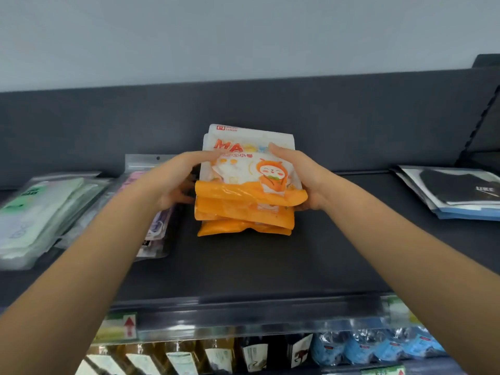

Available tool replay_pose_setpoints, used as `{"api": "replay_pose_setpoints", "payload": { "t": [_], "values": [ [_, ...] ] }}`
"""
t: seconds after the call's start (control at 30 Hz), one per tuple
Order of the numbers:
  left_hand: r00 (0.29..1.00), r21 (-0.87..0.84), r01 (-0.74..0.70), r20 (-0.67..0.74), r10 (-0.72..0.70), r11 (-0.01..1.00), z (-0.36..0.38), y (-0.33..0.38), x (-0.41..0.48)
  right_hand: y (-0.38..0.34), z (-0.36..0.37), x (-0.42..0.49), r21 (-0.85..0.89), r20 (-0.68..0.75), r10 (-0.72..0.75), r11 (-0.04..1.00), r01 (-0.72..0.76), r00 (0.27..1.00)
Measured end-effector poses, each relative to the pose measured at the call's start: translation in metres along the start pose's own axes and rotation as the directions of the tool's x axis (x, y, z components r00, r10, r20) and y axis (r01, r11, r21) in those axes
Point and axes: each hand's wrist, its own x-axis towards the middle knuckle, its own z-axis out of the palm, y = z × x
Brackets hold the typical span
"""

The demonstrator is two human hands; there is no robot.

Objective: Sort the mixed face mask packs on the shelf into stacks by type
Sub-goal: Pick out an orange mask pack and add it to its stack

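A stack of orange-and-white mask packs with a cartoon figure lies in the middle of the dark shelf. My left hand grips the stack's left side, and my right hand grips its right side, thumb on the top pack. The top pack sits slightly skewed over the ones below. Left of it lies a clear pack with pink and purple masks, partly hidden by my left arm. Further left is a pile of green-and-white packs. Black mask packs lie at the far right.
The shelf has a dark back wall and a clear price rail along its front edge. Below it stand boxed items and blue packets. Bare shelf surface lies between the orange stack and the black packs.
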Motion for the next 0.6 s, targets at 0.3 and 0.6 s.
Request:
{"api": "replay_pose_setpoints", "payload": {
  "t": [0.3,0.6],
  "values": [
    [0.823,0.437,-0.438,-0.156,0.546,0.786,0.039,0.048,-0.029,-0.003,-0.032,-0.056,-0.109,-0.364,-0.07,0.994,0.032,0.929],
    [0.912,0.827,-0.226,-0.006,0.411,0.515,0.088,0.046,-0.02,0.01,-0.025,-0.04,-0.197,-0.364,-0.009,0.978,-0.068,0.931]
  ]
}}
